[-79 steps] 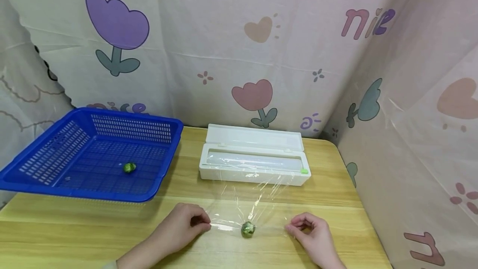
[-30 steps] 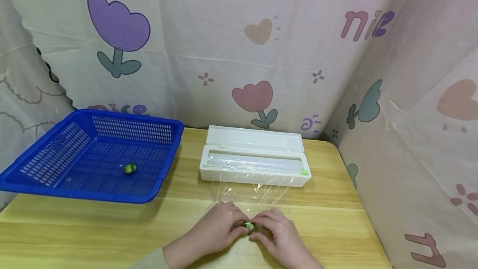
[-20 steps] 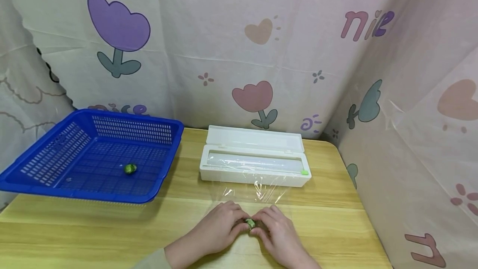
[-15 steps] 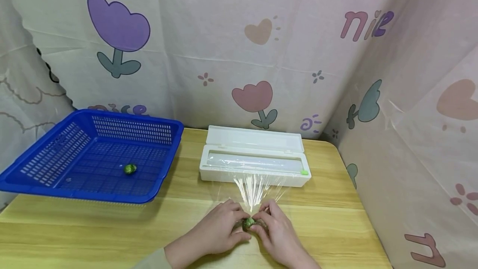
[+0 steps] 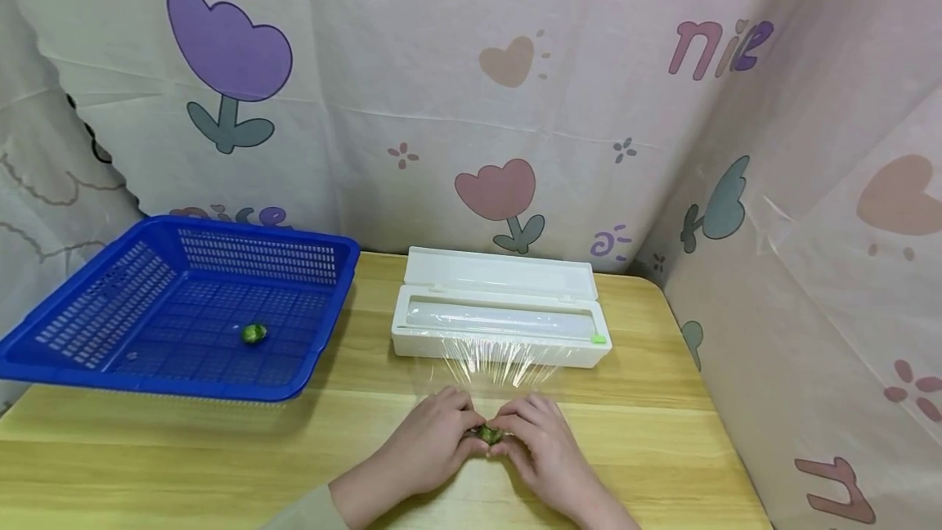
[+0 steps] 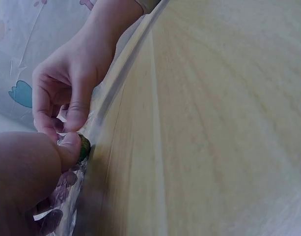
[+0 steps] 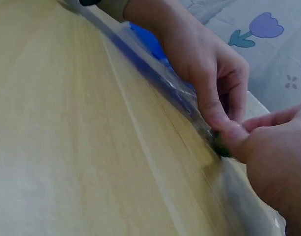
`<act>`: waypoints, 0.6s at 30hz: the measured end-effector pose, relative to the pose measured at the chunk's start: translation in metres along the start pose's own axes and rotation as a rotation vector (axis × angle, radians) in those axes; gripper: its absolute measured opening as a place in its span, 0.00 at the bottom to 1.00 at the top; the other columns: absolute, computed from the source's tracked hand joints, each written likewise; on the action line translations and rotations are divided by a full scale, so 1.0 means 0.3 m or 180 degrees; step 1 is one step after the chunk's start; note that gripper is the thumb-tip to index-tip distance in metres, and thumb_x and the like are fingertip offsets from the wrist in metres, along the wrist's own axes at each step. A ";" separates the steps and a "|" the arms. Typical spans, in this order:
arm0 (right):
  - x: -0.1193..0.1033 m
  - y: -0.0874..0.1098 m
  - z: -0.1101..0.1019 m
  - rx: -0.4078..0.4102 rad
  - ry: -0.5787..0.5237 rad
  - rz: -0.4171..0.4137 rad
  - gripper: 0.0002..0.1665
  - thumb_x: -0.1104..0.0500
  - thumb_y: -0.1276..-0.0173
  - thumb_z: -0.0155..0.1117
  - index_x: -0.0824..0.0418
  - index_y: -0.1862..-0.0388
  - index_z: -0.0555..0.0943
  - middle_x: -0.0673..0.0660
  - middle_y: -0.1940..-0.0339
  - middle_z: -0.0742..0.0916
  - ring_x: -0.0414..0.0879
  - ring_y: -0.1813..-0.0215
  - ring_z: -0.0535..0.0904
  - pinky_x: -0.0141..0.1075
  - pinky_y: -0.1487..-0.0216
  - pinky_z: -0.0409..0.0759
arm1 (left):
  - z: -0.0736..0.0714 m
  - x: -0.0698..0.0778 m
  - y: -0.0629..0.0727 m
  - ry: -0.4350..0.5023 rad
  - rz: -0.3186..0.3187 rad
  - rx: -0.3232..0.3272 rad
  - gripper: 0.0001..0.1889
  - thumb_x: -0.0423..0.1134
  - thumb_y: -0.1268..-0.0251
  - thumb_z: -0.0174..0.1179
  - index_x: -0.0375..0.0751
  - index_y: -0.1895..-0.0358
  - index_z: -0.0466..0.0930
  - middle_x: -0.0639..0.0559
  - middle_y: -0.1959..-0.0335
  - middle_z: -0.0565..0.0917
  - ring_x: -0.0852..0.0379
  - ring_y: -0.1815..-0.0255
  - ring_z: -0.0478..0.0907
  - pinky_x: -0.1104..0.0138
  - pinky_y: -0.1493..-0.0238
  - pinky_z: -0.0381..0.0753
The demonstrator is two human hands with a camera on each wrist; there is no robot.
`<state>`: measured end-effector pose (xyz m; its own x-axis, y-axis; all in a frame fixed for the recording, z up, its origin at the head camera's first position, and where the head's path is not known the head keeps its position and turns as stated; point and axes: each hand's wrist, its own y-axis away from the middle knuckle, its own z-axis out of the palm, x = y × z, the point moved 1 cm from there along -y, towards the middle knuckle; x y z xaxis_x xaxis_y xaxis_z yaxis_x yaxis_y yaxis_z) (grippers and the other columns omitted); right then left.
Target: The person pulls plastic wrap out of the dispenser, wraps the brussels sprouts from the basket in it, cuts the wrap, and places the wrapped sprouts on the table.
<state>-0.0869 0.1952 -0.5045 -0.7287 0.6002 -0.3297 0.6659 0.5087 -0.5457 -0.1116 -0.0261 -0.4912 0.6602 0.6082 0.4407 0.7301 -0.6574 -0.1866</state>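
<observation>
Head view first: what are the hands doing?

Both are working close together over the table point(image 5: 648, 448). The left hand point(image 5: 430, 448) is curling its fingers inward, pinching a small green ball point(image 5: 489, 435) from one side between thumb and forefinger. The right hand point(image 5: 540, 448) is mirroring that grip from the other side.

So neither hand is spreading its fingers?

Neither one. The fingertips are nearly meeting around the ball, and much of it is hiding behind them.

Is anything else passing through their grip?

Clear plastic wrap point(image 5: 489, 362) is running from a white box point(image 5: 412, 344) toward the fingers, gathering into shiny pleats as it is nearing them. From the left wrist, the crumpled wrap is showing under the left hand, and the left thumb point(image 6: 69, 149) is pressing against the ball.

And from the right wrist?

The two thumbs are coming together at the ball, which is sitting low, just above or on the table; I can't tell which.

What is standing around them?

The box is sitting behind the hands with its lid point(image 5: 500, 272) leaning back, a roll point(image 5: 500, 319) lying inside. Well to the left, a blue basket point(image 5: 184, 387) is holding a second green ball point(image 5: 253, 334).
</observation>
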 end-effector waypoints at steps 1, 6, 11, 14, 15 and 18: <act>0.002 -0.002 0.000 -0.0015 0.0017 -0.0034 0.18 0.50 0.37 0.79 0.50 0.49 0.88 0.39 0.50 0.85 0.37 0.48 0.76 0.41 0.42 0.71 | 0.000 -0.001 0.000 0.0012 -0.0018 0.0002 0.16 0.55 0.26 0.66 0.48 0.50 0.92 0.67 0.62 0.77 0.65 0.58 0.71 0.67 0.58 0.75; 0.004 -0.013 0.010 -0.0002 0.0248 -0.0040 0.20 0.46 0.39 0.80 0.50 0.50 0.88 0.39 0.53 0.86 0.37 0.51 0.76 0.38 0.48 0.65 | 0.003 0.000 -0.001 0.0141 -0.0128 0.0079 0.16 0.54 0.24 0.64 0.48 0.52 0.92 0.66 0.62 0.77 0.65 0.58 0.71 0.67 0.58 0.76; 0.002 -0.025 0.024 -0.0049 0.0578 0.0075 0.16 0.47 0.35 0.77 0.51 0.52 0.88 0.39 0.55 0.86 0.38 0.54 0.76 0.39 0.51 0.62 | 0.008 0.005 -0.005 0.0087 -0.0154 0.0306 0.16 0.54 0.25 0.66 0.45 0.52 0.90 0.62 0.60 0.80 0.63 0.57 0.74 0.65 0.55 0.80; 0.003 -0.028 0.030 -0.0067 0.0692 0.0118 0.15 0.49 0.36 0.76 0.52 0.52 0.89 0.43 0.55 0.84 0.40 0.54 0.74 0.41 0.51 0.61 | 0.009 0.007 -0.008 0.0042 -0.0032 0.0462 0.17 0.54 0.27 0.68 0.45 0.49 0.88 0.60 0.56 0.83 0.62 0.54 0.78 0.63 0.51 0.82; 0.003 -0.029 0.032 -0.0054 0.0718 0.0120 0.15 0.50 0.36 0.76 0.53 0.53 0.89 0.44 0.55 0.83 0.41 0.54 0.74 0.41 0.51 0.61 | 0.008 0.008 -0.010 0.0038 0.0021 0.0508 0.17 0.53 0.27 0.68 0.45 0.48 0.88 0.59 0.55 0.84 0.61 0.52 0.80 0.62 0.49 0.83; 0.006 -0.031 0.038 -0.0016 0.0758 0.0142 0.13 0.50 0.34 0.74 0.53 0.54 0.90 0.46 0.55 0.79 0.43 0.55 0.73 0.43 0.52 0.60 | 0.006 0.007 -0.015 0.0054 0.0132 0.0595 0.16 0.52 0.24 0.66 0.44 0.48 0.88 0.57 0.53 0.87 0.59 0.50 0.83 0.60 0.45 0.83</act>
<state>-0.0962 0.1846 -0.5087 -0.6407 0.7504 -0.1621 0.6978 0.4812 -0.5307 -0.1131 -0.0212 -0.4911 0.6885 0.5738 0.4436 0.7235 -0.5866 -0.3640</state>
